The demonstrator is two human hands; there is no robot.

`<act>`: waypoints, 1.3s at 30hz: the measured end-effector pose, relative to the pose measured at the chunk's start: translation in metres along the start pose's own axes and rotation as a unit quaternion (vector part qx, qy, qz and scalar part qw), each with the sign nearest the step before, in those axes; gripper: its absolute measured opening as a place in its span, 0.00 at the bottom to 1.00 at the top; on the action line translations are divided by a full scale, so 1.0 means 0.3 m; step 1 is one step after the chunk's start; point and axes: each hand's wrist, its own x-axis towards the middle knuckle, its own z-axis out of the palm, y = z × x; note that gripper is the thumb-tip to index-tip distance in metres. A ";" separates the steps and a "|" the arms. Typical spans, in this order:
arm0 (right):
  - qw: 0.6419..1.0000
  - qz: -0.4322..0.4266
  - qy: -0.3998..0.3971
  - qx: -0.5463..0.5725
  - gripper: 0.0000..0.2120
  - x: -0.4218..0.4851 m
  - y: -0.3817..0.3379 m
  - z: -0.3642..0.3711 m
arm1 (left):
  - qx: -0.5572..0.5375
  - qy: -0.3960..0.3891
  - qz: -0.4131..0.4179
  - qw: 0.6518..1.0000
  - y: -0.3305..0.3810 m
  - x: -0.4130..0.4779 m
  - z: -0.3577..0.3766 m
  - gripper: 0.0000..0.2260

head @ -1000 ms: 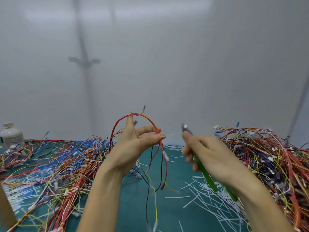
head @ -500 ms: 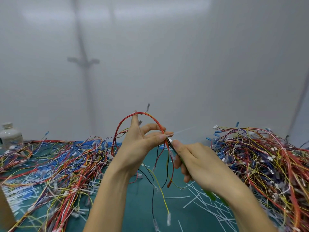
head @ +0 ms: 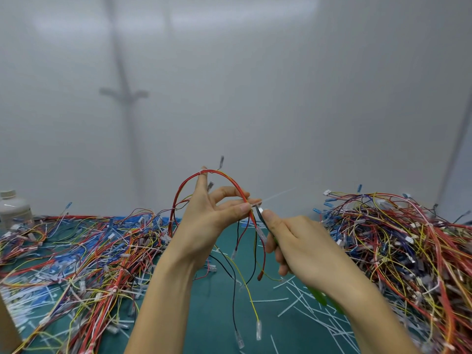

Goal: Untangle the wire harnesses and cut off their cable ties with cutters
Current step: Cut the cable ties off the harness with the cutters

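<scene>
Left hand (head: 204, 221) pinches harness (head: 231, 180) beside cable tie (head: 257, 202); right hand (head: 301, 247), 3 o'clock, grips cutters (head: 261, 213) at tie. Next: careful snip.

- White plastic bottle (head: 14, 209), pale screw cap, standing far left at the back of the bench, close to the wall.
- Teal bench mat (head: 209, 315) covering the work surface.
- Brown cardboard edge (head: 7, 325), lower left corner, only partly in view.
- Plain white wall (head: 306, 98) showing a blurred grey upright with a short crossbar (head: 124, 93).
</scene>
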 end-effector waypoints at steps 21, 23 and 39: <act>0.999 -0.017 0.014 0.024 0.31 0.015 0.005 0.004 | -0.001 -0.001 -0.015 1.000 0.000 -0.002 0.016 0.53; 0.999 -0.014 0.010 0.034 0.31 0.014 0.007 0.007 | 0.011 0.009 -0.016 1.000 -0.005 0.002 0.015 0.49; 0.908 0.160 -0.130 -0.365 0.23 0.093 0.310 0.168 | -0.058 0.131 -0.115 0.983 -0.004 0.018 0.013 0.18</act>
